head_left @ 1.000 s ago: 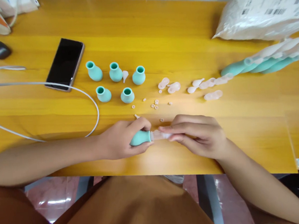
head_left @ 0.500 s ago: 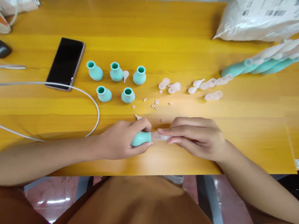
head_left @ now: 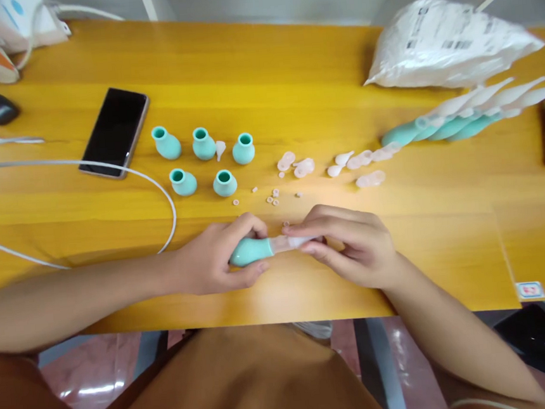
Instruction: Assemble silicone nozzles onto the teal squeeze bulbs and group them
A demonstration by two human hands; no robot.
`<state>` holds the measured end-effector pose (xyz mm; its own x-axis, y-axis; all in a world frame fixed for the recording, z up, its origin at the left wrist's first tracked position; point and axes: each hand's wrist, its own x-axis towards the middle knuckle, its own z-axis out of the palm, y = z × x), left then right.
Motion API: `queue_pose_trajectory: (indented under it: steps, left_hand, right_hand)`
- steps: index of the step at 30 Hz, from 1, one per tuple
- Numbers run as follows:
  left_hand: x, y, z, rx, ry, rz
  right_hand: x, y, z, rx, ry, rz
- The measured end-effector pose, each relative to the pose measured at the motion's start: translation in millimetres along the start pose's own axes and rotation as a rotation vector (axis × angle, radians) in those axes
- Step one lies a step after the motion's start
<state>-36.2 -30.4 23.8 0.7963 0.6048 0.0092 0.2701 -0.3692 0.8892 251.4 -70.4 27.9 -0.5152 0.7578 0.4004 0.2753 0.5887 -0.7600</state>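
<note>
Your left hand (head_left: 210, 261) grips the teal bulb (head_left: 249, 251) just above the surface (head_left: 290, 82), while your right hand (head_left: 353, 248) pinches its clear tip (head_left: 291, 243); 5 teal bulbs (head_left: 203, 143) stand beyond.

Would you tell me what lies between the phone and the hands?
In the head view, a white cable curves across the table between the phone and the left hand.

Clear tip (head_left: 299, 242) half-hidden by fingers (head_left: 322, 229)
</note>
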Motion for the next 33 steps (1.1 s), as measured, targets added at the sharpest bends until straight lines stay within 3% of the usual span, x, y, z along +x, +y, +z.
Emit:
queue_pose_trajectory:
  steps: [3,7,11,16,25,30,33]
  left_hand:
    - [-1,-2,-0.6,-0.027,-0.027,0.05]
    - [-2,-6,3.0,-0.06,-0.012,0.006]
    - [-2,-13,8.2,-0.108,0.057,-0.006]
    - [0,-20,12.8,-0.153,0.168,0.049]
    - [-4,-21,17.6,-0.25,0.224,0.213]
    - [-4,-22,17.1,-0.19,0.292,0.272]
    - [-6,-19,15.6,-0.148,0.28,0.296]
  right_hand:
    - [-1,-1,0,0.056,0.047,0.018]
    - [-2,2,4,0.295,0.116,0.129]
    - [-2,7,10,0.469,0.026,0.259]
    - [1,10,20,0.409,-0.098,0.274]
    - [7,14,21,0.264,0.091,0.071]
    - [11,17,18,0.28,0.043,0.113]
    - [14,10,-1,0.192,0.133,0.148]
